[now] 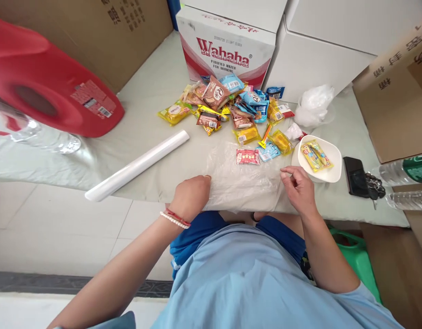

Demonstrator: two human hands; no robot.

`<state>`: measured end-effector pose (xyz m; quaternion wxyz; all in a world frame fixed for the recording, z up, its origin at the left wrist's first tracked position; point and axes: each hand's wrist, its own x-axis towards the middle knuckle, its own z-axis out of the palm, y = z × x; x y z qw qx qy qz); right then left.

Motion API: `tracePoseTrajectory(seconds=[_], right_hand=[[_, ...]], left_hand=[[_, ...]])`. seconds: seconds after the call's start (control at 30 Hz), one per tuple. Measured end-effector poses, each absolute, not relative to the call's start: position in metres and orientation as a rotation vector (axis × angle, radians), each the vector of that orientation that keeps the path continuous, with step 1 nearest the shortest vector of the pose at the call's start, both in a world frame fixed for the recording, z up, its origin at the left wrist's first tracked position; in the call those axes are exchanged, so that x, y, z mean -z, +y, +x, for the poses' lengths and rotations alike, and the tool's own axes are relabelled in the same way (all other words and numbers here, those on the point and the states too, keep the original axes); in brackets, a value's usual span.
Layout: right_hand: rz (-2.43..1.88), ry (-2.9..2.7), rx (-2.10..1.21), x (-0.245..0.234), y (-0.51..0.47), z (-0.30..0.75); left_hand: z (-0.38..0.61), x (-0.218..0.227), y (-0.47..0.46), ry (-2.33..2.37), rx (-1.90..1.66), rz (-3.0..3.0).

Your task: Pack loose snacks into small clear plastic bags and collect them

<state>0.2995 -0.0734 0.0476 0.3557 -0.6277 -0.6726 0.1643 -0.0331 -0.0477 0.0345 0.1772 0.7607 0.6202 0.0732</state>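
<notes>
A sheet of thin clear plastic (243, 189), film or a flat bag, lies spread and wrinkled at the table's front edge. My left hand (193, 194) is closed on its left edge, wearing a red and a white bracelet at the wrist. At the right edge my right hand (298, 187) pinches the plastic between thumb and forefinger. On the sheet's far part rests a small red snack packet (248, 156), with a light blue packet (269, 151) beside it. Right of my right hand stands a white bowl (336, 157) holding yellow snack packets (315, 155).
A heap of wrapped snacks (227, 103) lies before the Wahaha carton (227, 50). A white plastic roll (138, 164) lies left. Also around are a red jug (53, 82), a crumpled white bag (313, 105), a phone (356, 176), keys (374, 185) and bottles (408, 171).
</notes>
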Motion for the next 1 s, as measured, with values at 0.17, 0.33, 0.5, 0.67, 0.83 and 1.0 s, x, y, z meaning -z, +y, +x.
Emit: tracePoseTrajectory(seconds=[0.17,0.33,0.5,0.67,0.83,1.0], right_hand=[[-1.370,-2.077,-0.785,-0.055,-0.068,0.269],[-1.403,-2.050,-0.963,-0.030,-0.059,0.262],[-1.251,-2.134,-0.799,-0.035,-0.087,0.270],[-1.249,-2.379,-1.042,-0.059,-0.140,0.301],[-1.536,-2.257,-1.288,-0.098,-0.131,0.343],[-1.743,-2.153,-0.566,-0.105,-0.021,0.330]], left_hand=[[-0.022,-0.043,-0.054,1.597,-0.376,2.284],[-0.032,-0.024,-0.055,1.416,-0.564,2.317],[-0.046,-0.004,-0.060,1.463,-0.534,2.269],[-0.045,-0.002,-0.063,1.476,-0.610,2.234],[-0.046,-0.001,-0.062,1.406,-0.590,2.301],[-0.053,-0.002,-0.060,1.407,-0.279,2.505]])
